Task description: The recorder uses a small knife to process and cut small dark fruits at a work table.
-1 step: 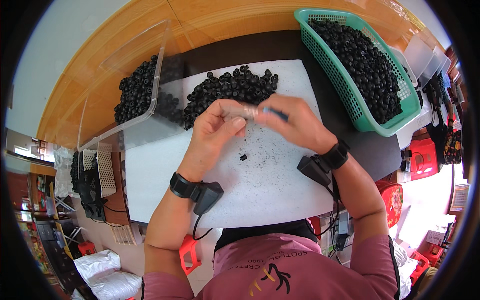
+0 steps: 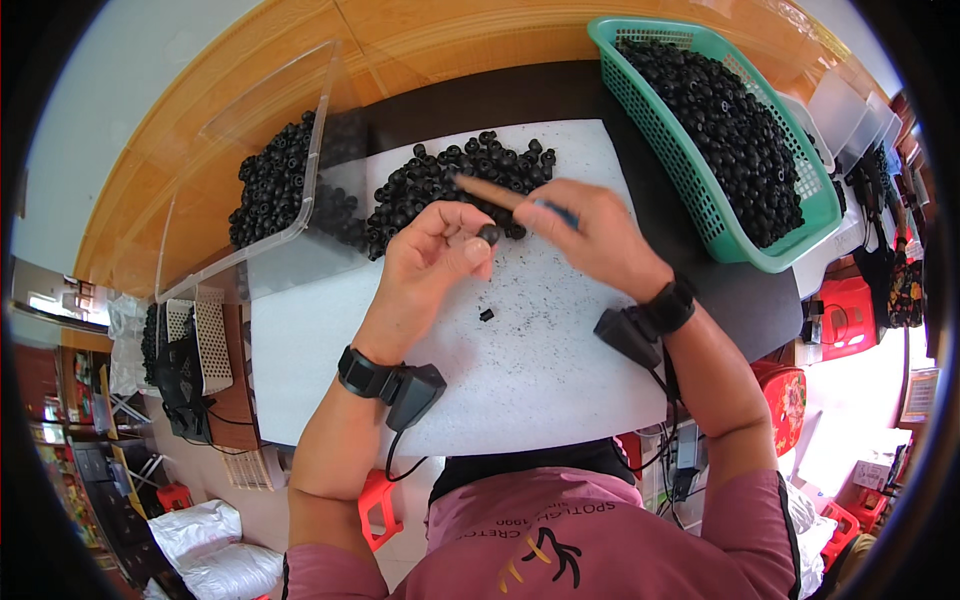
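Between the thumb and fingers of my left hand [image 2: 435, 260] is a small round black part [image 2: 488, 235]. My right hand [image 2: 592, 232] is closed around the blue handle of a knife-like tool [image 2: 490, 192], whose flat brownish blade points left, above the part and apart from it. Whether the blade has a sharp edge, I cannot tell. Just beyond both hands lies a heap of similar black parts [image 2: 420, 185]. Black crumbs and one small black scrap [image 2: 487, 315] are on the white sheet [image 2: 540, 390] below my hands.
At the far left, a clear plastic bin [image 2: 305, 215] lies on its side with black parts inside. A green perforated basket [image 2: 720, 235] full of them stands at the far right on the dark table [image 2: 540, 90]. Devices with cables are strapped to both wrists.
My right hand has swung the tool up and off the black part, which is now in plain sight in my left hand. My left hand has hardly moved.
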Tool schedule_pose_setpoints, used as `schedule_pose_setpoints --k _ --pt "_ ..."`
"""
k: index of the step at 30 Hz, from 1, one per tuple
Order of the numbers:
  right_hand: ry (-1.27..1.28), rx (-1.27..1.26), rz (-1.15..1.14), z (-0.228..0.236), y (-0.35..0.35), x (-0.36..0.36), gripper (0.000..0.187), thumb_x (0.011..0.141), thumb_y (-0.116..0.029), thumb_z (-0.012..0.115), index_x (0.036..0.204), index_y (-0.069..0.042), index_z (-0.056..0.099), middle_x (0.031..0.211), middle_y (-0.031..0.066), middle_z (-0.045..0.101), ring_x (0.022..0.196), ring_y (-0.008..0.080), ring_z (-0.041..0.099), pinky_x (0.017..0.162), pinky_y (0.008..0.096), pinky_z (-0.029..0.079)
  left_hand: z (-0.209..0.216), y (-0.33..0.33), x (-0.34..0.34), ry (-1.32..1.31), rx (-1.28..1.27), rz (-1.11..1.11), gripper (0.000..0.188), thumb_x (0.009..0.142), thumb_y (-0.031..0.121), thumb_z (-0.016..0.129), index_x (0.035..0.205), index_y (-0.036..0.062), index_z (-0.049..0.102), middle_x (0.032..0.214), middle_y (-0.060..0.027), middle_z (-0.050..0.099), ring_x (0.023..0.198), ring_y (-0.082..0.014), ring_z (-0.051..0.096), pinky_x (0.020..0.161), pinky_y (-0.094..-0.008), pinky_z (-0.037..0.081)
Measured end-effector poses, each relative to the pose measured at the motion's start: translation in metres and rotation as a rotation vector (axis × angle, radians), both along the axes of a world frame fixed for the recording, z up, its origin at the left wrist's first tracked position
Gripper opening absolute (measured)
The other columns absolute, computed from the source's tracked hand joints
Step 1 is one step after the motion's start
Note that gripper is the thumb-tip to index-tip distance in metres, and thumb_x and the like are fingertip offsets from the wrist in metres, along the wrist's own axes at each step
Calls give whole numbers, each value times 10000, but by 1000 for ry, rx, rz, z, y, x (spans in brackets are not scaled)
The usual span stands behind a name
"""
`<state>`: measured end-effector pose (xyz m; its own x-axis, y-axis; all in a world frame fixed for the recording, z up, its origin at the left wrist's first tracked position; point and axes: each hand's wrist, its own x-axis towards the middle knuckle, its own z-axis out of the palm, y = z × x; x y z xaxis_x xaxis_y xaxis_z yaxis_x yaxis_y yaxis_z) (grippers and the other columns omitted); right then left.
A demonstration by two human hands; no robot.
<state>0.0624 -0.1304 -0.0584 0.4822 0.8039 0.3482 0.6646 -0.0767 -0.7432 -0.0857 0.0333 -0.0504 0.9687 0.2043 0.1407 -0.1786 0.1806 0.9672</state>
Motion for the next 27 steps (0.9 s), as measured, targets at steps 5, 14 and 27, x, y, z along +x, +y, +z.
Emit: schedule_pose_setpoints --k 5,14,27 --pt "359 23 -93 10 -3 3 297 918 -291 624 902 5 636 706 17 553 693 80 475 610 260 405 0 -6 2 -2 8 -52 228 906 164 627 1078 31 560 952 -45 602 795 -120 567 706 -263 448" --pt "558 -89 137 23 -5 -18 320 918 -326 613 887 -8 634 735 6 540 709 74 461 625 250 395 -3 -10 4 3 9 -42 233 904 58 619 1123 29 543 905 8 567 820 -61 530 742 -218 454" --pt "674 53 -5 21 -5 -10 299 947 -291 541 881 -7 605 675 -51 429 625 35 363 560 204 295 73 13 1 -353 -357 188 350 956 170 550 1255 -6 500 1202 -172 603 900 -194 640 740 -258 502"
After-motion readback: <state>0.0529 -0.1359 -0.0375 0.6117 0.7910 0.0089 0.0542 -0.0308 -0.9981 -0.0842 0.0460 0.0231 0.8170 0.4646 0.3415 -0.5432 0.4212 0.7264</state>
